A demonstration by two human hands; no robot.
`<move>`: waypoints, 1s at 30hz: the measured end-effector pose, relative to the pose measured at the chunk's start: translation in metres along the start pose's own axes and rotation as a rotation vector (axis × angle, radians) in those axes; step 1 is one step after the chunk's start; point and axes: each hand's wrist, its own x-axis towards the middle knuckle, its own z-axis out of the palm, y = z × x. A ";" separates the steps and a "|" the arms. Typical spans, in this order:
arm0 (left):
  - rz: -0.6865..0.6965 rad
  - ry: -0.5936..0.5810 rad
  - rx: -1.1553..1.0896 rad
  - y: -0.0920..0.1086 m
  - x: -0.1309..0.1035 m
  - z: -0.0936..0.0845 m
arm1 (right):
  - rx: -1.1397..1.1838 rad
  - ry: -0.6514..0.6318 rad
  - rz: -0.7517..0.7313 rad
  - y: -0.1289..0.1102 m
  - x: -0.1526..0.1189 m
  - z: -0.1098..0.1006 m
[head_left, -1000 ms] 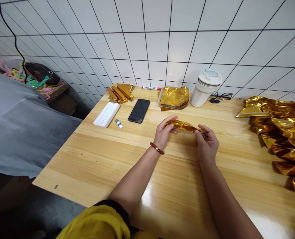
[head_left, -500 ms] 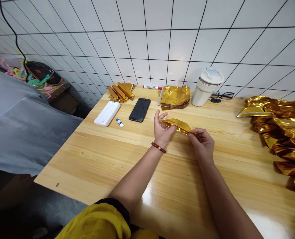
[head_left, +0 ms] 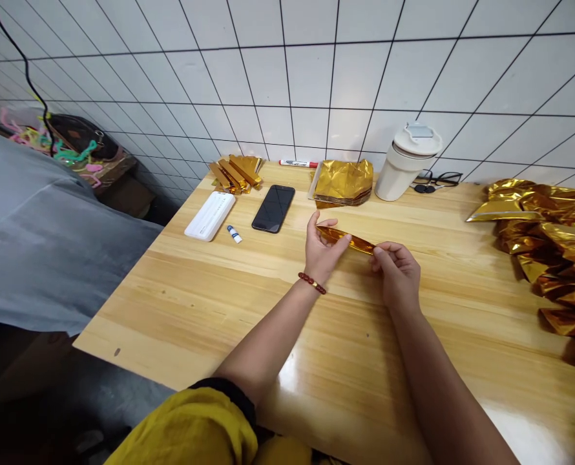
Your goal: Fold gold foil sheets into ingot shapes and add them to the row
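A narrow piece of shiny gold foil paper (head_left: 360,243) is held between my hands above the wooden table (head_left: 210,310). My left hand (head_left: 322,252) grips its left part, thumb on the near side, and wears a red bead bracelet at the wrist. At the foil's right tip, my right hand (head_left: 398,268) pinches it between thumb and fingers. Beyond my hands lies a stack of gold foil sheets (head_left: 343,183). Folded gold strips (head_left: 236,173) are heaped at the back left.
A black phone (head_left: 273,208), a white power bank (head_left: 210,216) and a small blue-white item (head_left: 234,234) lie left. Along the wall are a marker (head_left: 297,164), a white cup (head_left: 404,165) and glasses (head_left: 445,179). Crumpled gold foil pieces (head_left: 559,239) cover the right side.
The foil has become narrower, its broad upper flap no longer showing. Both hands keep their hold, with small shifts of the fingers. The view has tilted slightly.
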 end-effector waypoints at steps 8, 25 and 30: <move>0.071 0.028 0.095 -0.003 -0.001 0.000 | -0.045 -0.118 -0.031 0.000 -0.004 0.003; 0.144 0.131 -0.012 0.000 0.000 -0.001 | -0.041 -0.125 0.018 -0.003 -0.005 0.001; 0.105 0.114 0.023 -0.001 0.001 -0.003 | 0.045 -0.056 0.027 -0.001 -0.003 -0.001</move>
